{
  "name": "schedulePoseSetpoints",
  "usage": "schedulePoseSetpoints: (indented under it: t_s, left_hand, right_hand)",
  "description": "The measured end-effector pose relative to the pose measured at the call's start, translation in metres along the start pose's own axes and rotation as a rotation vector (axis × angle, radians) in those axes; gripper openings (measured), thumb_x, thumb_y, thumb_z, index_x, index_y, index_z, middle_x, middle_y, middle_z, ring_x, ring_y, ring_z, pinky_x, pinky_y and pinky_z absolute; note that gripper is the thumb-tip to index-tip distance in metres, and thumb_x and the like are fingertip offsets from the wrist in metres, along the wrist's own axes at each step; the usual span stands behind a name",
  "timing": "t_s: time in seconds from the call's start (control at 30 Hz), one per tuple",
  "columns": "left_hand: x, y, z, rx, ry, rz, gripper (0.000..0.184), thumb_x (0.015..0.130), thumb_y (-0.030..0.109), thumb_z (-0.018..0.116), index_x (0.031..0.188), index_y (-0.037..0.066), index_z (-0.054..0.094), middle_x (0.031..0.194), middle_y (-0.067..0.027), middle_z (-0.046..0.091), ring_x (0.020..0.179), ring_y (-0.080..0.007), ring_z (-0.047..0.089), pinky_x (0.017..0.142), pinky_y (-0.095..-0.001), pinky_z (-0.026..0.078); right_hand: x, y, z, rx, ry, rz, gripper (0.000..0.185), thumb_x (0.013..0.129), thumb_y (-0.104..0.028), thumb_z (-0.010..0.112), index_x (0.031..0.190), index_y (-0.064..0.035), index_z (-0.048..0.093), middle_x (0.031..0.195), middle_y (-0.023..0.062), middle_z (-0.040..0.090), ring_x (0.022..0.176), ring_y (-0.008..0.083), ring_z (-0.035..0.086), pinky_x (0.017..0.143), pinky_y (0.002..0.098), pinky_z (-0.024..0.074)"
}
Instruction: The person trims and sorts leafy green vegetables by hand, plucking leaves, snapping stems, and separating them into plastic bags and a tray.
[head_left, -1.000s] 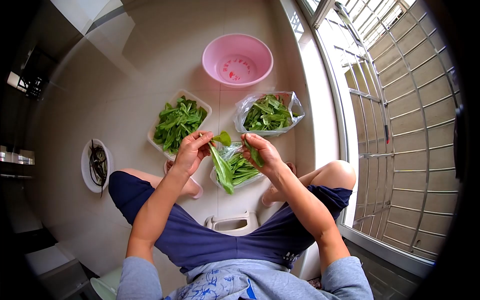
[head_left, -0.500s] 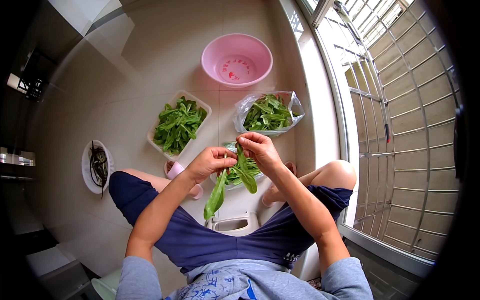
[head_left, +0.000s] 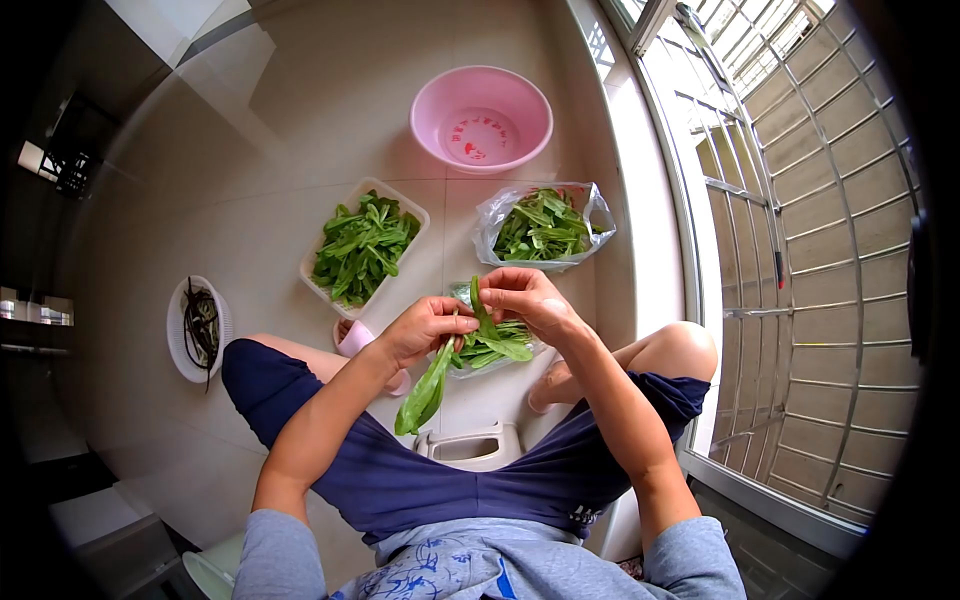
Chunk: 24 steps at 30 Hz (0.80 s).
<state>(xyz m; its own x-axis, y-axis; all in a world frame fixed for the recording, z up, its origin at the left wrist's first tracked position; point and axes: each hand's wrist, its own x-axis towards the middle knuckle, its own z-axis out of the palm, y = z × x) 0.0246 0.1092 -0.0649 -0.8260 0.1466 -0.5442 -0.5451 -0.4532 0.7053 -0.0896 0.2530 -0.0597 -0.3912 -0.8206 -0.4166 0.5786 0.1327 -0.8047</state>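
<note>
My left hand (head_left: 425, 330) is closed, pinching a long leaf of greens (head_left: 424, 396) by its stem end, so the blade hangs down over the stool. Just to the right, my right hand (head_left: 530, 303) pinches another green leaf (head_left: 482, 318) between thumb and fingers. The two hands are close together. Below them lies a clear plastic bag or tray with more greens (head_left: 497, 350), partly hidden by the hands and leaves.
Ahead are a rectangular tub (head_left: 418, 212) heaped with leafy greens, a plastic bag (head_left: 487, 245) of greens, and a pink basin (head_left: 535, 140). A white basket (head_left: 178, 345) with dark, thin strips stands left. A stool (head_left: 470, 462) sits between my legs. A barred window (head_left: 790, 250) is at right.
The right-hand leaf has shifted: its blade now slants to the right instead of hanging down. My right hand has turned slightly and sits a little further right. The left-hand leaf has swung slightly left.
</note>
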Motion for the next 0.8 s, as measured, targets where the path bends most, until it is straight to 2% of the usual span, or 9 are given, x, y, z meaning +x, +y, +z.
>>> schedulePoseSetpoints:
  t_s: [0.07,0.2,0.3,0.37,0.43,0.57,0.63,0.77,0.8]
  left_hand:
    - [0.0,0.0,-0.002,-0.038,-0.002,-0.012,0.01,0.073,0.009,0.056,0.081,0.003,0.054,0.066,0.0002,0.053,0.05,-0.0064,0.05,0.047,-0.0171,0.041]
    - [0.001,0.0,-0.003,-0.051,0.003,-0.01,0.008,0.073,0.008,0.056,0.079,0.004,0.054,0.066,0.0001,0.053,0.05,-0.0065,0.05,0.047,-0.0169,0.041]
    - [0.0,0.0,-0.003,-0.051,-0.017,-0.009,0.007,0.073,0.008,0.056,0.078,0.004,0.054,0.065,-0.0001,0.053,0.049,-0.007,0.051,0.047,-0.0172,0.041]
    - [-0.001,0.002,-0.004,-0.072,-0.037,-0.028,0.006,0.073,0.007,0.056,0.077,0.004,0.053,0.065,-0.0007,0.053,0.048,-0.0076,0.051,0.046,-0.0179,0.041]
    - [0.0,0.0,-0.005,-0.091,-0.025,-0.018,0.007,0.073,0.007,0.056,0.078,0.004,0.053,0.065,-0.0009,0.053,0.048,-0.0079,0.051,0.045,-0.0181,0.041]
    - [-0.002,0.003,-0.006,-0.107,0.034,0.006,0.009,0.072,0.009,0.058,0.077,0.004,0.053,0.063,0.0004,0.051,0.049,-0.0073,0.049,0.046,-0.018,0.039]
    - [-0.002,0.001,-0.008,-0.125,0.032,0.006,0.009,0.072,0.009,0.058,0.077,0.004,0.053,0.063,0.0003,0.051,0.049,-0.0073,0.049,0.046,-0.0181,0.039]
    - [-0.001,-0.002,-0.013,-0.138,0.059,0.009,0.009,0.072,0.008,0.058,0.077,0.004,0.053,0.064,0.0,0.051,0.049,-0.0073,0.049,0.045,-0.0176,0.039]
    - [-0.001,-0.003,-0.014,-0.137,0.068,0.015,0.008,0.072,0.009,0.057,0.077,0.004,0.053,0.064,0.0004,0.051,0.049,-0.0066,0.049,0.044,-0.0168,0.039]
  right_hand:
    - [-0.003,-0.008,0.002,-0.268,-0.013,-0.045,0.011,0.073,-0.009,0.058,0.079,-0.0013,0.056,0.067,0.0007,0.053,0.057,0.0069,0.048,0.054,0.018,0.0396]
    - [-0.001,-0.002,0.0,-0.31,-0.042,-0.058,0.011,0.074,-0.01,0.057,0.078,0.0002,0.054,0.063,0.0003,0.052,0.057,0.0063,0.047,0.053,0.0191,0.0386]
    - [-0.003,0.0,0.003,-0.515,-0.041,-0.134,0.011,0.074,-0.009,0.055,0.075,0.0024,0.052,0.064,0.0055,0.054,0.057,0.0127,0.051,0.052,0.026,0.0408]
    - [-0.001,0.007,0.003,-1.047,0.189,-0.707,0.008,0.073,-0.005,0.052,0.075,0.0026,0.051,0.066,0.012,0.053,0.061,0.023,0.052,0.056,0.0306,0.0414]
    - [-0.001,0.004,0.0,-0.977,0.206,-0.714,0.009,0.071,-0.001,0.052,0.079,0.0021,0.05,0.067,0.012,0.052,0.057,0.0194,0.05,0.053,0.028,0.0404]
    - [0.003,-0.008,-0.023,-0.912,0.513,-0.678,0.006,0.071,-0.003,0.056,0.076,0.0012,0.054,0.062,0.0068,0.054,0.054,0.0094,0.049,0.05,0.0222,0.0403]
    - [0.004,-0.016,-0.038,-0.789,0.637,-0.552,0.008,0.069,-0.004,0.056,0.075,0.0007,0.056,0.064,0.012,0.056,0.056,0.0172,0.054,0.054,0.0265,0.0425]
    - [0.008,-0.018,-0.072,-0.884,0.788,-0.561,0.012,0.068,-0.003,0.055,0.08,-0.0003,0.057,0.065,0.0116,0.058,0.058,0.0162,0.056,0.056,0.0259,0.0433]
    - [0.011,-0.018,-0.078,-0.884,0.837,-0.595,0.012,0.069,-0.001,0.054,0.08,0.0001,0.058,0.067,0.0091,0.059,0.06,0.0127,0.056,0.057,0.0232,0.0434]
